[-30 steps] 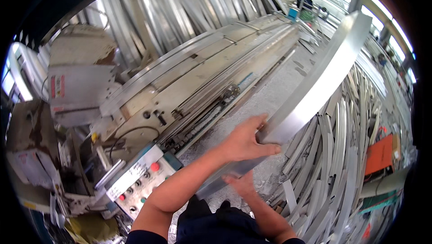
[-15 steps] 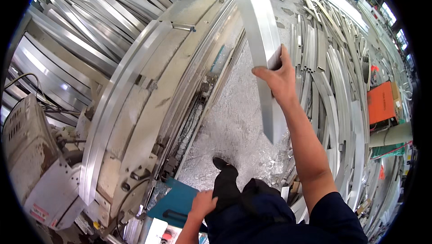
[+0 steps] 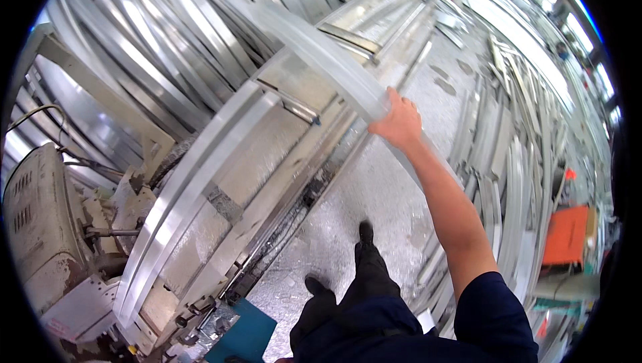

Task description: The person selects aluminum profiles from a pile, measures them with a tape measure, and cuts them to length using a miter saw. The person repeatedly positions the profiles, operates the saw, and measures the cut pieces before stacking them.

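Note:
My right hand point(image 3: 401, 121) is wrapped around a long silver aluminium profile point(image 3: 317, 55). The piece slants up and left from the hand, above the bench-like machine bed point(image 3: 267, 155), and its far part is smeared by motion. Its short near end runs behind my right forearm. Another long aluminium profile point(image 3: 184, 192) lies lengthwise along the left side of the bed, beside a worn beige machine housing point(image 3: 43, 216). My left hand cannot be made out in the current view.
Many aluminium profiles point(image 3: 150, 48) lean in a dense stack behind the bed. More lengths point(image 3: 501, 182) lie piled on the floor to the right. An orange box point(image 3: 565, 236) stands at the far right. A teal panel point(image 3: 244, 333) juts out near my legs.
My right hand has swung the profile leftward, from over the floor to over the machine bed. My left hand has dropped out of view, and my legs have shifted.

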